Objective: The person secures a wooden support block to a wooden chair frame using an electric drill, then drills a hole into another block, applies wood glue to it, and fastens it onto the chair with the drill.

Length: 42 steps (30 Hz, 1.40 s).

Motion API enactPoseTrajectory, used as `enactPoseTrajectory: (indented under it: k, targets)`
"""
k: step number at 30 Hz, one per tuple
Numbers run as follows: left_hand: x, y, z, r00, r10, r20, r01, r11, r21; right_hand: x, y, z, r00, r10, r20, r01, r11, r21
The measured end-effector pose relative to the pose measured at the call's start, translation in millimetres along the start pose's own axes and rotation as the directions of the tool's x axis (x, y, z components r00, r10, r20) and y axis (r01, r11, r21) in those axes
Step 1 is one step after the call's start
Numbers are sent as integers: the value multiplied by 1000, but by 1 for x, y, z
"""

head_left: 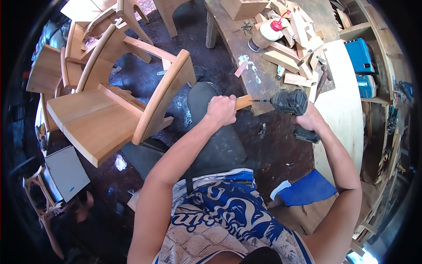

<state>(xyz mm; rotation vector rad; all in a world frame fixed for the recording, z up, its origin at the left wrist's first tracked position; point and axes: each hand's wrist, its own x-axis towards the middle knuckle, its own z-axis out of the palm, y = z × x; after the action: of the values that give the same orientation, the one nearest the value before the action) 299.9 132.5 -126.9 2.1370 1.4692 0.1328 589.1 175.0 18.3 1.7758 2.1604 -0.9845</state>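
My left hand [222,110] is closed round a short wooden block [243,102], whose end sticks out to the right of the fist. My right hand [309,118] grips the handle of a black cordless drill [289,102], held level. Its thin bit points left, and the tip is at the block's end; whether it has entered the wood I cannot tell. Just above both hands is the corner of the workbench [228,33]. A wooden chair [105,97] with a curved rail lies on its side to the left of my left hand.
On the bench lie a pile of wood offcuts [290,39], a glue bottle [266,35] with a red cap, and a hammer [322,81]. Blue cases [359,57] sit on the right shelf. More chair parts [44,72] crowd the left, where another person's hand [45,220] shows.
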Motion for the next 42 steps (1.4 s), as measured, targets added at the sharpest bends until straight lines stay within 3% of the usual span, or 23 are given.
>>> enactPoseTrajectory:
  k: [20, 24, 27, 29, 32, 36, 38, 42]
  targets:
    - [2, -2, 3, 1000, 17, -22, -17, 1000, -10, 16, -2, -13, 993, -13, 118, 21, 997, -68]
    - [3, -3, 2, 999, 24, -28, -24, 1000, -2, 17, -1, -12, 993, 3, 120, 0, 1000, -27]
    - [3, -3, 4, 1000, 21, -23, -21, 1000, -1, 16, -6, -13, 996, -84, 38, 85, 996, -35]
    - [3, -3, 5, 999, 24, -32, -25, 1000, -2, 16, -18, -21, 988, 57, 144, -50, 998, -49]
    - [3, -4, 5, 998, 31, -48, -31, 1000, -6, 16, -9, -17, 993, -17, 114, 23, 999, -46]
    - [3, -3, 4, 999, 29, -41, -29, 1000, 4, 17, -16, -19, 988, 39, 149, -26, 996, -84]
    - [3, -3, 3, 999, 28, -37, -28, 1000, 6, 15, -13, -14, 998, -12, 63, 16, 998, -64]
    - [3, -4, 2, 999, 37, -40, -37, 999, 3, 22, -12, -6, 998, -9, 59, 17, 989, -145]
